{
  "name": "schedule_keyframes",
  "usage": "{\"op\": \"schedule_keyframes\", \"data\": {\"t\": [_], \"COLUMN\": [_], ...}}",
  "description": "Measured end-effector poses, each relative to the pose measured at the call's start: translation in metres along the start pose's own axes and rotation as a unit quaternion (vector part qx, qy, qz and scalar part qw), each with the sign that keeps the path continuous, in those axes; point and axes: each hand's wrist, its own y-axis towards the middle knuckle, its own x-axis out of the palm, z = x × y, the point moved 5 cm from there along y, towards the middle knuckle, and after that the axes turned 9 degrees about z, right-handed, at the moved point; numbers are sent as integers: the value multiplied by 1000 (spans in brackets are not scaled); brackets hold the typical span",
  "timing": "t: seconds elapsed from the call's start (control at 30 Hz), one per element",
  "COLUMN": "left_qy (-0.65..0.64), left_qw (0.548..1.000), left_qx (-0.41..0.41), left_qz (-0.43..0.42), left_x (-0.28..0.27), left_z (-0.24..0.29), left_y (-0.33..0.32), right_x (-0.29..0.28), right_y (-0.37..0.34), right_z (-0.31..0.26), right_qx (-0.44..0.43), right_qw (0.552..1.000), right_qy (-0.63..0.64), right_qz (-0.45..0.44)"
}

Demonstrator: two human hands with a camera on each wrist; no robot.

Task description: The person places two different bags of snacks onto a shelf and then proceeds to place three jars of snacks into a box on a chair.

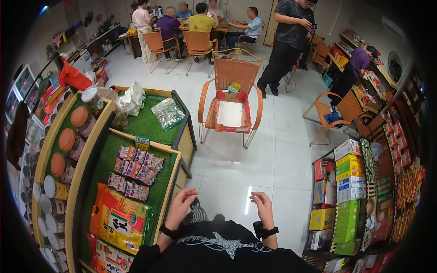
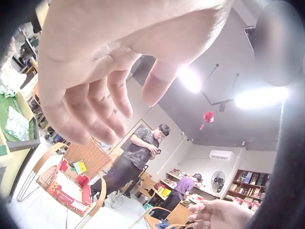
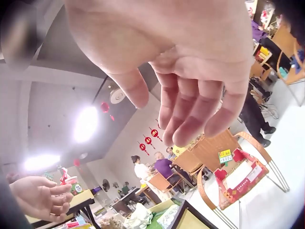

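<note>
Both hands are raised in front of the body over the tiled floor, palms facing each other, holding nothing. My left hand [image 1: 180, 210] is beside the wooden edge of the green-lined display stand [image 1: 175, 170]; its fingers hang loosely bent in the left wrist view [image 2: 109, 67]. Apart from it, my right hand [image 1: 264, 210] has loosely bent fingers too, the thumb separate from them in the right wrist view [image 3: 176, 62]. Ahead stands a wicker armchair [image 1: 234, 68] with a red open carton [image 1: 232, 113] on its seat. Neither hand touches the chair or the carton.
Snack packets [image 1: 136, 168] and a large orange bag [image 1: 119, 218] lie on the stand, with lidded jars [image 1: 67, 139] at its left. Stacked boxes [image 1: 349, 189] fill a shelf at right. One person [image 1: 291, 36] stands behind the chair; several others sit around a table at the back.
</note>
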Motion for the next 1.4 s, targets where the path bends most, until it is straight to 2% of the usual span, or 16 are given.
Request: {"op": "schedule_keyframes", "data": {"t": [0.13,0.27,0.47,0.6,0.8,0.87,0.93,1.0,1.13,1.23,1.27,1.33,1.4], "left_qy": [0,-4,-7,-23,-7,-9,-63,-65,-93,-36,-15,2,86], "left_qw": [1000,999,998,996,995,991,980,975,955,941,944,942,940], "left_qx": [9,26,62,63,28,16,-36,-33,-66,-75,-56,-46,-44], "left_qz": [-9,-18,23,52,99,130,183,212,275,329,324,333,328], "left_x": [7,4,-30,-65,-103,-114,-125,-135,-141,-139,-138,-141,-143], "left_z": [10,24,61,57,64,60,56,44,22,36,40,45,45], "left_y": [48,105,190,239,258,259,258,261,278,312,328,367,405], "right_x": [15,37,108,167,249,276,304,334,397,445,461,496,520], "right_y": [35,88,167,212,243,256,270,288,331,363,375,405,429], "right_z": [-8,-15,-53,-57,-55,-42,-33,-32,-32,-16,-11,21,64], "right_qx": [17,-7,-25,-30,-1,20,34,45,2,2,0,32,244], "right_qw": [1000,1000,999,997,988,976,964,949,925,906,903,884,851], "right_qy": [2,15,19,8,11,-3,-10,-46,-87,-106,-114,-116,-165], "right_qz": [-5,4,-19,-64,-153,-216,-263,-307,-370,-410,-413,-452,-435]}}
